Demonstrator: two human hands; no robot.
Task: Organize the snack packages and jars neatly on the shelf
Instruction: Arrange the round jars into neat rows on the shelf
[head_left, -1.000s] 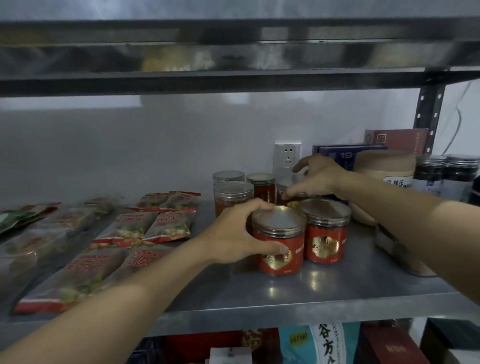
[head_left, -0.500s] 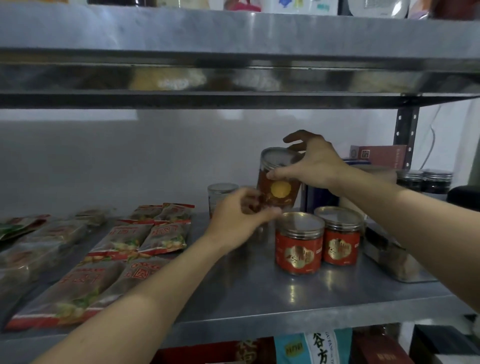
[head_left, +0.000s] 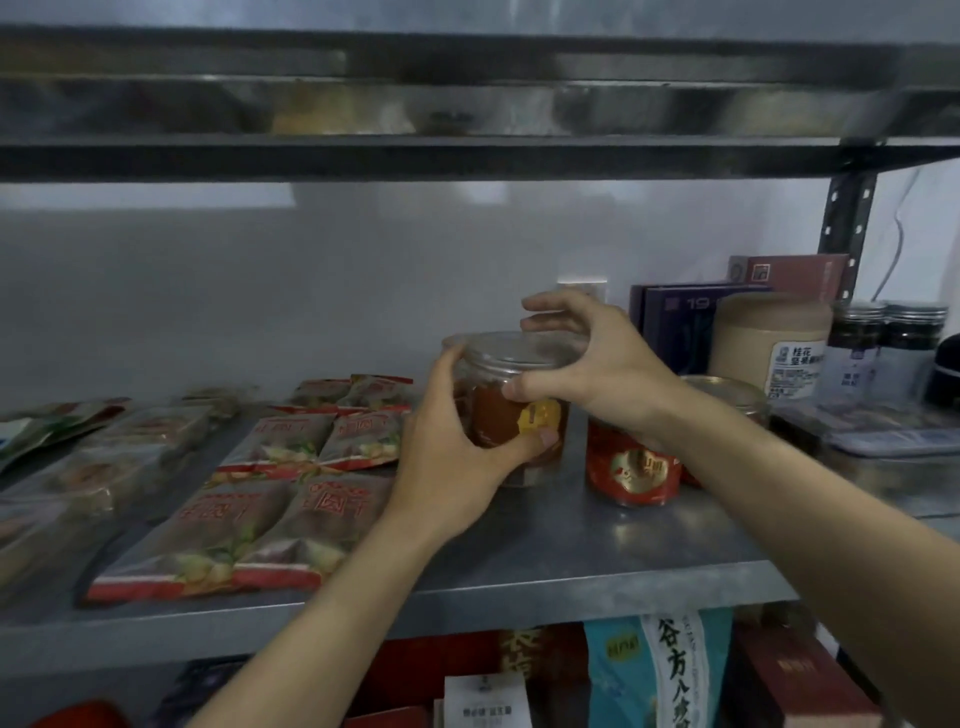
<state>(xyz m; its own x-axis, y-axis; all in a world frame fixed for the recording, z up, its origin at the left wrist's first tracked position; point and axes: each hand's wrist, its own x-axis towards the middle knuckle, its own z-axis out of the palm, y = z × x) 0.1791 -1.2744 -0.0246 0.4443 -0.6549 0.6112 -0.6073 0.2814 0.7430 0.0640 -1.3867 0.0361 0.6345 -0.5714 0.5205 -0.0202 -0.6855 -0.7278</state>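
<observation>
Jar (head_left: 488, 421) of clear plastic with red label at the middle of the shelf (head_left: 571, 545), left hand (head_left: 452, 457) wrapped round its side, right hand (head_left: 587, 364) clasping its lid rim, red-labelled jar (head_left: 631, 467) just to its right, snack packets (head_left: 291, 499) lying flat on the left.

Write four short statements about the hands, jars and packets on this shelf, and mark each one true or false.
1. The left hand and the right hand both grip the clear-lidded jar. True.
2. The snack packets stand upright in a row. False: they lie flat on the shelf, left of the jars.
3. A red-label jar stands on the shelf to the right of the held jar. True.
4. The beige canister sits at the left end of the shelf. False: it is on the right side, behind the jars.
</observation>
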